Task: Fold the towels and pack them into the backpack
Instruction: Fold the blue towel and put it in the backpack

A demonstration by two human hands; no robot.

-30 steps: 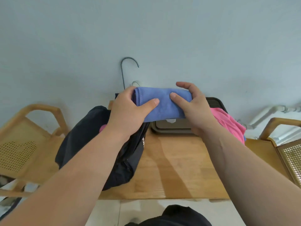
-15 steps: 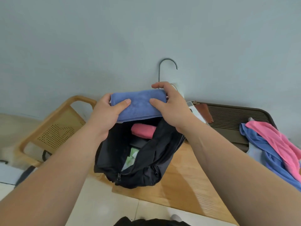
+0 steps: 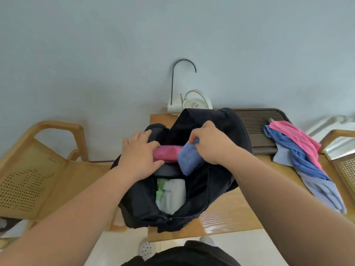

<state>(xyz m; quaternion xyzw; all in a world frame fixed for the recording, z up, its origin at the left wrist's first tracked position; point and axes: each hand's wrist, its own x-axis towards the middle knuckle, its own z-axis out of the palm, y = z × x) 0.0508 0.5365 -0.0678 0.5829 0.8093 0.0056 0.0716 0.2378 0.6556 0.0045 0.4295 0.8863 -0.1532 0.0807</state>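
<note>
Inside the backpack (image 3: 222,127), the right hand (image 3: 213,144) pinches the blue towel (image 3: 189,160); the left hand (image 3: 140,153), fingers flat, presses the pink towel (image 3: 170,152) back, likely for room.

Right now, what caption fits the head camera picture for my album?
Right hand holds a folded blue towel in the black backpack, beside a pink towel the left hand touches.

A black backpack (image 3: 221,131), a folded blue towel (image 3: 189,160), a pink towel (image 3: 167,152) and pale green and white cloths (image 3: 171,194) are shown against a honey-brown wood-grained table (image 3: 230,214), loose blue and pink towels (image 3: 299,150), a dark brown ribbed tray (image 3: 257,120), a dot-perforated tan chair (image 3: 23,185) and a pale grey-blue wall (image 3: 96,54).
</note>
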